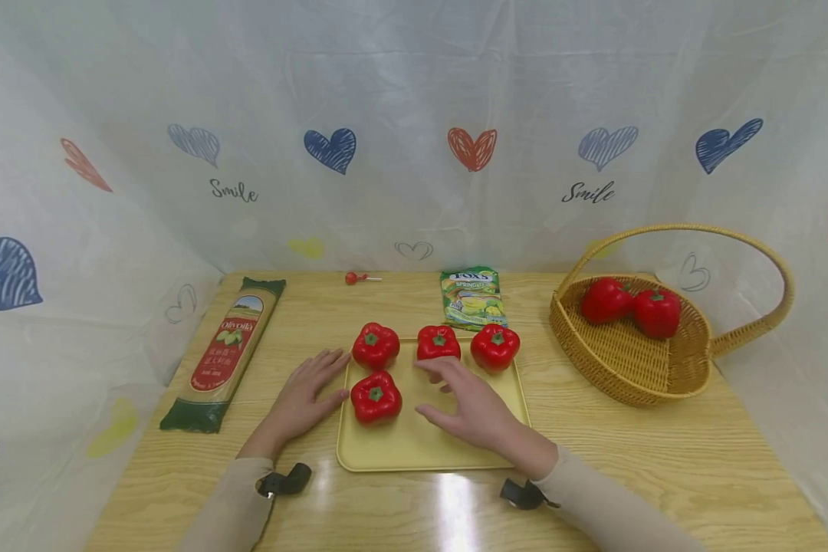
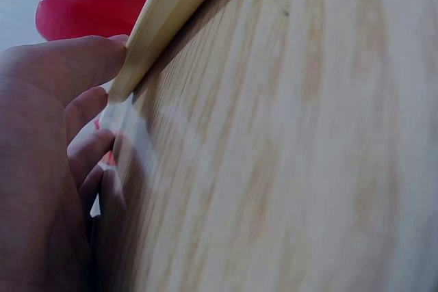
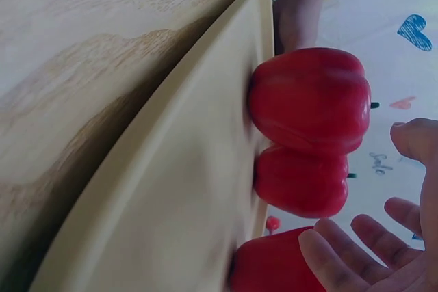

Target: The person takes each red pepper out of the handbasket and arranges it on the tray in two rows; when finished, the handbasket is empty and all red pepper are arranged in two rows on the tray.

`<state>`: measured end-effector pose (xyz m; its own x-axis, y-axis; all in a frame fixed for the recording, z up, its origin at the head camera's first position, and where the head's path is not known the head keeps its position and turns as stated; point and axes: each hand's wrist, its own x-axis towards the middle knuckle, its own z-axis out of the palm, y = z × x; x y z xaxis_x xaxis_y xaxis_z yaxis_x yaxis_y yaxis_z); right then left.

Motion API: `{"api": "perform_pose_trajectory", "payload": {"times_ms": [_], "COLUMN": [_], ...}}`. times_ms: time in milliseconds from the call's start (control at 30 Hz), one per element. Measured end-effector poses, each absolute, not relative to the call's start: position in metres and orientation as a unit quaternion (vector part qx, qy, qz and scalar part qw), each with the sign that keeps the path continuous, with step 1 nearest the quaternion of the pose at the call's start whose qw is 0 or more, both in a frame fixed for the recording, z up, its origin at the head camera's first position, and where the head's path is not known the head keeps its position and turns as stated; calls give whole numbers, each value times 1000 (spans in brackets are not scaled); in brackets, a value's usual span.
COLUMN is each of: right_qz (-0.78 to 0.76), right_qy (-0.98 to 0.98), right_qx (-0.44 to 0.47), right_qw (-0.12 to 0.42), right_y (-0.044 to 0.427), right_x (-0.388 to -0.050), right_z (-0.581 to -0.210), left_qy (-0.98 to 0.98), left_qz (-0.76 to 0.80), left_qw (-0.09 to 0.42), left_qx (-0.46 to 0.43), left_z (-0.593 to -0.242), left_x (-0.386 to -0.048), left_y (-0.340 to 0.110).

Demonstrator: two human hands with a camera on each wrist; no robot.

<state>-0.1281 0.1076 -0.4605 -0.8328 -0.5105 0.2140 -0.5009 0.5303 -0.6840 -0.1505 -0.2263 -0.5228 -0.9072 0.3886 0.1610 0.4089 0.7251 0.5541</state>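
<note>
On the yellow tray (image 1: 441, 452) sit several red peppers: two at its left side (image 1: 376, 399), one at the top middle (image 1: 438, 343) and one at the top right corner (image 1: 495, 348). My left hand (image 1: 305, 399) rests at the tray's left edge, fingers extended; in the left wrist view its thumb (image 2: 102, 56) touches the tray rim (image 2: 154, 29). My right hand (image 1: 472, 406) hovers over the tray with spread, slightly bent fingers, just below the top middle pepper. The right wrist view shows those fingers (image 3: 383, 241) beside a pepper (image 3: 274, 264), holding nothing.
A wicker basket (image 1: 638, 368) with two red peppers (image 1: 657, 313) stands at the right. Behind the tray lie a green candy bag (image 1: 474, 299) and a red lollipop (image 1: 352, 278). A pasta packet (image 1: 228, 349) lies at the left. A patterned curtain (image 1: 400, 92) hangs behind the table.
</note>
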Motion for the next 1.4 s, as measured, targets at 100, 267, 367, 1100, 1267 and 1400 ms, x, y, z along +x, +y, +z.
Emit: {"api": "perform_pose_trajectory", "payload": {"times_ms": [100,267,367,1100,1267,1400], "right_qz": [-387,-391,-393,-372,-364,-368], "right_qy": [876,876,876,890,893,892], "right_qx": [-288,-283,-278,-252,-247,-241], "right_qw": [-3,-11,-18,-72,-91,-101], "right_y": [113,121,127,177,187,194], "right_x": [-128,-126,-125,-125,-126,-127], "right_z": [-460,-459,-458,-445,-443,-441], "left_qy": [-928,-929,-930,-930,-930,-931], "left_qz": [-303,-302,-301,-302,-303,-302], "left_qw": [17,15,15,16,12,13], "left_qx": [-214,-211,-211,-208,-205,-206], "left_z": [-522,-521,-521,-524,-524,-524], "left_x": [-150,-150,-150,-150,-150,-150], "left_y": [-226,-226,-226,-227,-227,-226]}}
